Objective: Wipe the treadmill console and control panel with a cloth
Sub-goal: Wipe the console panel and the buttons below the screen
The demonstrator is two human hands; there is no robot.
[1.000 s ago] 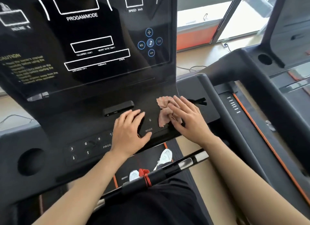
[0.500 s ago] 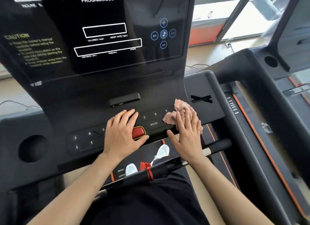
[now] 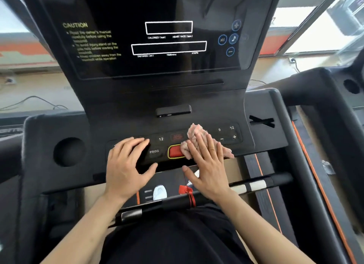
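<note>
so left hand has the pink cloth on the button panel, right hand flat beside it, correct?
Hands are swapped. The head view shows the right hand pressing the pink cloth onto the button panel, partly over the red button; the left hand lies flat beside it, holding nothing.

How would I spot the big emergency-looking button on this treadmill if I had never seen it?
Start at the dark display screen, then drop to the row of keys on the control panel below it. Between the left hand and the right hand sits the red button. It alone is red with a yellow rim; the pink cloth overlaps its right edge.
</note>
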